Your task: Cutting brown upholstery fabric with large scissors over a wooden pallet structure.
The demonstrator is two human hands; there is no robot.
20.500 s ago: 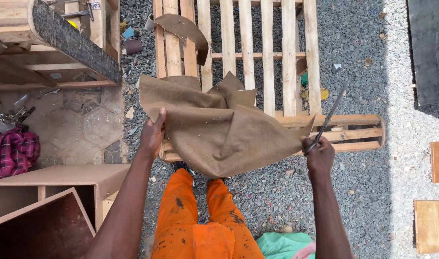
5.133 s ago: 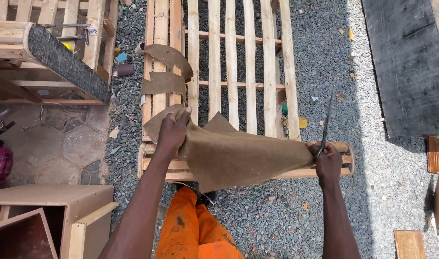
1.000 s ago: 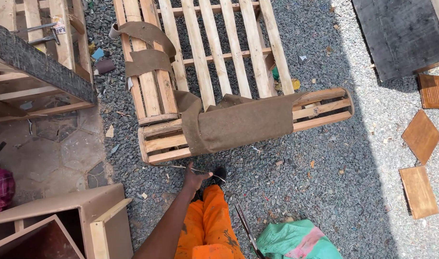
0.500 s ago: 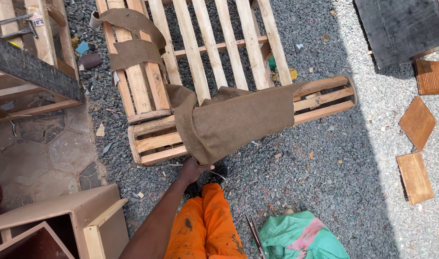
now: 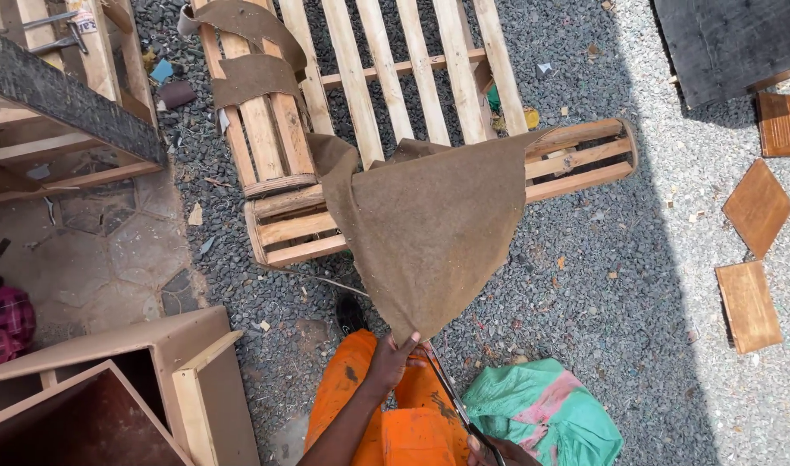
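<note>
Half a second on, the brown fabric sheet (image 5: 429, 233) has been drawn off the edge of the wooden pallet frame (image 5: 576, 160) toward the person, and now hangs in a long triangle whose point reaches the orange trousers (image 5: 386, 414). The left hand (image 5: 393, 361) pinches that lower point, fingers clamped on the cloth. The right hand (image 5: 498, 450), barely in view at the bottom edge, is closed around the handles of long scissors (image 5: 451, 397), whose blades angle up toward the pinched corner.

The cloth's upper edge is draped over the frame's near rails, one corner folded over the slats at left, another lying out along the right-hand rail. It looks coarse and felt-like, dull brown, creased, with uneven edges. Two narrower strips (image 5: 248, 52) of the same material lie over the slats farther off.

The blade tips stand close to the left hand's fingers, so a hurried snip could nick them. With the sheet merely resting on the rails, a stronger pull could drag it off onto the gravel (image 5: 585, 285). A green bundle of cloth (image 5: 546, 414) lies beside the knees.
</note>
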